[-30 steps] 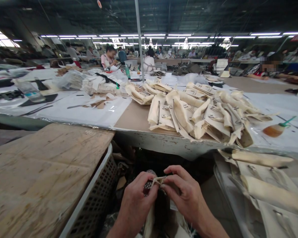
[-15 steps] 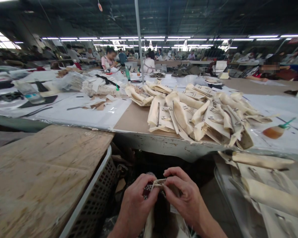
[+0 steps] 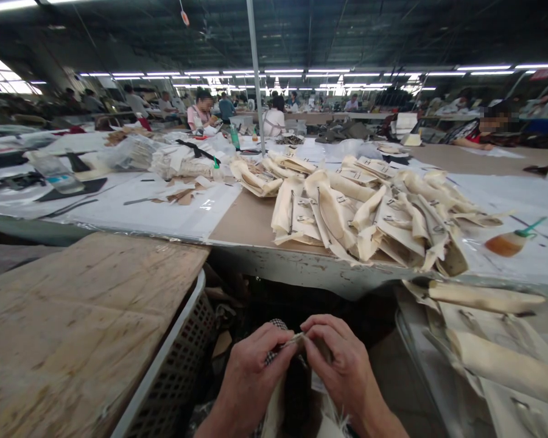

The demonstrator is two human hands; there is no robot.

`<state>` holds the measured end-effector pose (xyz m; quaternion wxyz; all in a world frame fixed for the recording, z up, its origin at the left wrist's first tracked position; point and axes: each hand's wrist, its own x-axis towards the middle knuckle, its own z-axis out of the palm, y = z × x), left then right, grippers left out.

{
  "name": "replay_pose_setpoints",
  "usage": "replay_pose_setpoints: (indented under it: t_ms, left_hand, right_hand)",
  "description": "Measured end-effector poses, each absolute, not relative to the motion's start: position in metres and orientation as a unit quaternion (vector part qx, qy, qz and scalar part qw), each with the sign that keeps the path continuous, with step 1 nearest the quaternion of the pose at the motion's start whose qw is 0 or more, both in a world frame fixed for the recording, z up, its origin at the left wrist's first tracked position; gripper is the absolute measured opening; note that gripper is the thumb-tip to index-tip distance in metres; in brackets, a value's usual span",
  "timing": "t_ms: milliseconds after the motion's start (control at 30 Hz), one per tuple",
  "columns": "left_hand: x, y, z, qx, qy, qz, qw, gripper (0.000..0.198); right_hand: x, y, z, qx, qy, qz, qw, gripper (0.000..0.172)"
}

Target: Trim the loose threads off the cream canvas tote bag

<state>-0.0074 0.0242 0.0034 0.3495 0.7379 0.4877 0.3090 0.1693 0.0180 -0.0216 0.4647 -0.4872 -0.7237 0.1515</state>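
Low in the middle of the head view, my left hand (image 3: pixel 260 365) and my right hand (image 3: pixel 335 356) pinch the upper edge of a cream fabric piece (image 3: pixel 277 409) between thumbs and fingers. Their fingertips nearly meet at that edge. The rest of the piece hangs down below, dark inside, with frayed threads at its lower right. My palms and lower fingers hide part of it. Similar cream fabric pieces (image 3: pixel 338 207) with zippers and metal fittings lie heaped on the table ahead.
A plastic basket (image 3: pixel 164 359) stands left, beside a worn board (image 3: pixel 73 328). More cream pieces (image 3: pixel 506 347) lie at right. A glue bottle (image 3: pixel 506 243) rests on the table (image 3: pixel 228 267) near its right front. A thin pole (image 3: pixel 256 73) rises behind. Co-workers sit farther back.
My fingertips have come closer together along the fabric edge, and the folded opening between them now looks flatter. Both hands sit slightly lower.
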Motion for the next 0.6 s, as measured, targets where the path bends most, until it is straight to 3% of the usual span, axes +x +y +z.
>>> replay_pose_setpoints:
  t_ms: [300,600]
  left_hand:
    - [-0.002,0.024,-0.002,0.764,0.462,0.321,0.315,0.028]
    - [0.005,0.036,0.011,0.746,0.473,0.286,0.371,0.017]
  right_hand:
    - [0.173,0.017,-0.022,-0.519,-0.710,0.235,0.414,0.013]
    - [0.174,0.017,-0.012,-0.520,-0.608,0.418,0.430,0.021]
